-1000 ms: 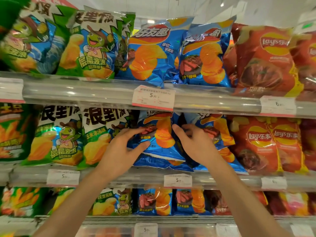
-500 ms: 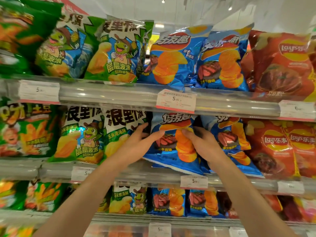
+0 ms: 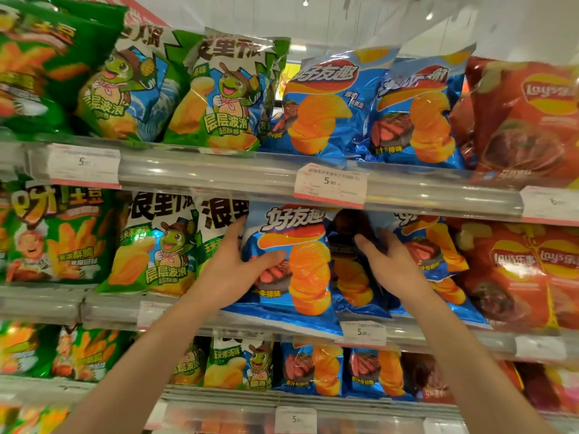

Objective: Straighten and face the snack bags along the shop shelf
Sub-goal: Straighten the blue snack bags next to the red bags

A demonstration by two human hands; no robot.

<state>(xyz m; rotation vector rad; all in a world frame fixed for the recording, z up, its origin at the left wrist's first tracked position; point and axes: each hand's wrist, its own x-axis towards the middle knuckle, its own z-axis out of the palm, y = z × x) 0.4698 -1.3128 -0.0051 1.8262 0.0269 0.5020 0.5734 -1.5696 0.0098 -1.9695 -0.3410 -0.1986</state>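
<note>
Shelf (image 3: 194, 180): hands (image 3: 230, 270) flanking blue bag (image 3: 297, 264)

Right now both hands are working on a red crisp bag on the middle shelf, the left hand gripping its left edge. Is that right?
Not quite: the head view shows a blue foil crisp bag, not red. The left hand does grip its left edge, on the middle shelf; the right hand works beside it.

Two bare forearms, sleeveless up to the frame's lower edge. Left hand (image 3: 230, 270) and right hand (image 3: 390, 266) ungloved, without rings, watch or bracelet. Slim wrists, short nails barely made out; no markings seen anywhere on either.
</note>
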